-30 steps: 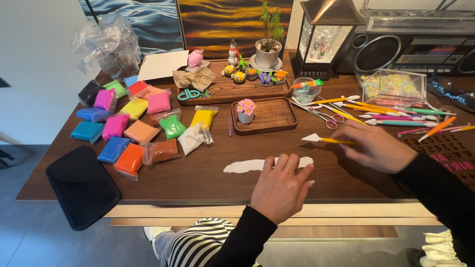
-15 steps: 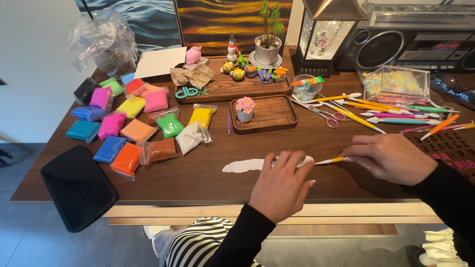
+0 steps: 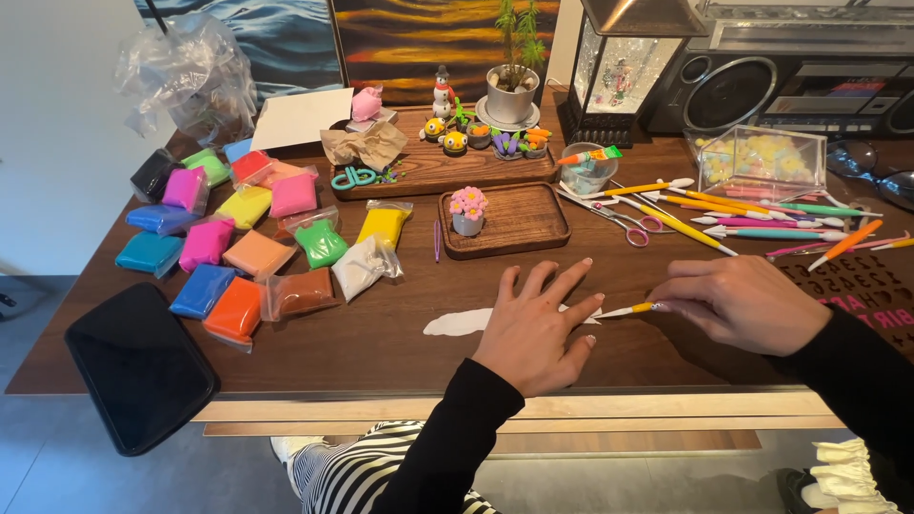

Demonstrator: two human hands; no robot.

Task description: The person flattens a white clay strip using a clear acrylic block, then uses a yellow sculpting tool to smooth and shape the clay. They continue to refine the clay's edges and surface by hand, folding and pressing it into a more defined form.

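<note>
Since a second ago, the right hand [image 3: 741, 305] has drawn in from the far right of the worktop [image 3: 381, 333] toward the left hand, and the tip of its tool now meets the clay. That hand is closed around a yellow modelling tool [image 3: 628, 309], gripped near its end, with the white tip pointing left, just short of the left hand's little finger.

Left hand [image 3: 533, 328] lies flat and spread wide, fingers fanned, pressing on a thin flat strip of white clay [image 3: 457, 322]. One end of the strip sticks out to the left of this hand; a small pointed end shows on its right, touching the tool tip.

Beyond the left hand's fingertips sits a small wooden tray [image 3: 519, 221] carrying a tiny pot of pink flowers [image 3: 467, 209]. Farther left of that hand lies a cluster of coloured clay packets [image 3: 238, 243], and a black tablet [image 3: 138, 366] overhangs the worktop edge well to the left. Beyond the right hand, more modelling tools [image 3: 733, 214] and scissors [image 3: 619, 217] lie scattered, with a clear plastic box [image 3: 762, 162] behind them.
</note>
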